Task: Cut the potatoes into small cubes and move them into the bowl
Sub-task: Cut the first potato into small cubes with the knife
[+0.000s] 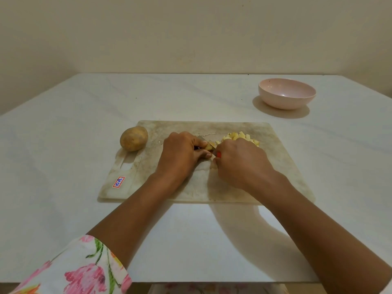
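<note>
Head camera: both hands dicing on the cutting board

Nearest the lens, a floral sleeve covers the left arm near the elbow. Both bare forearms reach forward over the white tabletop onto a worn, pale cutting board with a red-and-blue sticker near its front left corner. At the middle of the board, the left hand curls its fingers down over a small potato piece, with the thumb along the near side, pinning it to the board. Just to its right, the right hand is clenched around a knife. Only a bit of red handle and a short stretch of blade show between the hands, and the blade meets the held piece. Beyond the right knuckles, a heap of pale yellow potato cubes sits on the board. A whole unpeeled potato rests at the board's far left edge, apart from the left hand. Farther off to the right, well away from the board, a pink bowl stands on the tabletop. A plain cream wall rises behind.
</note>
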